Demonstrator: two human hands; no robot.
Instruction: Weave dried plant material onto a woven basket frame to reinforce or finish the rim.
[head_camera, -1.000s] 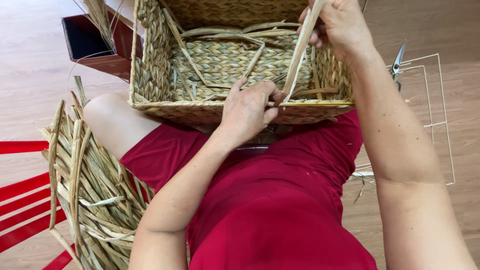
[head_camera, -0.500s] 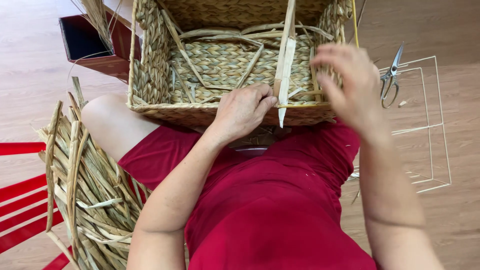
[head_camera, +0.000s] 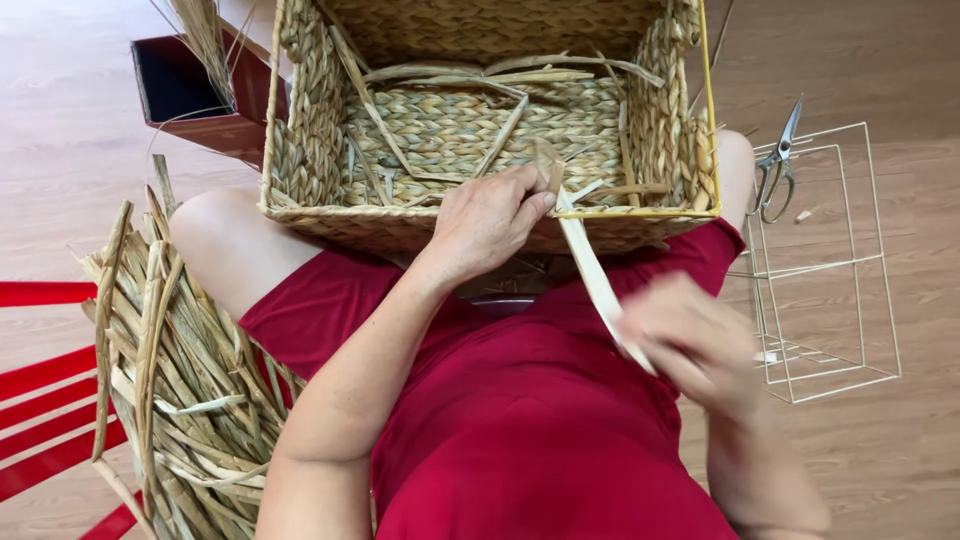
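Woven basket (head_camera: 480, 130) body complete, rim unfinished; left hand (head_camera: 490, 220) pinches the straw strip (head_camera: 590, 270), right hand (head_camera: 700, 345) grips its tail.

Person wearing plain red garment (head_camera: 540, 420), looking like dress or long top, covering torso and lap, hem sitting above knees. Fabric looking smooth, creasing a bit across lap, no print or pattern showing. Arms showing bare from where they enter view, no sleeves reaching elbows. Left hand (head_camera: 490, 220) and right hand (head_camera: 700, 345) both bare, no gloves; right one coming out blurry. Knees bare too.
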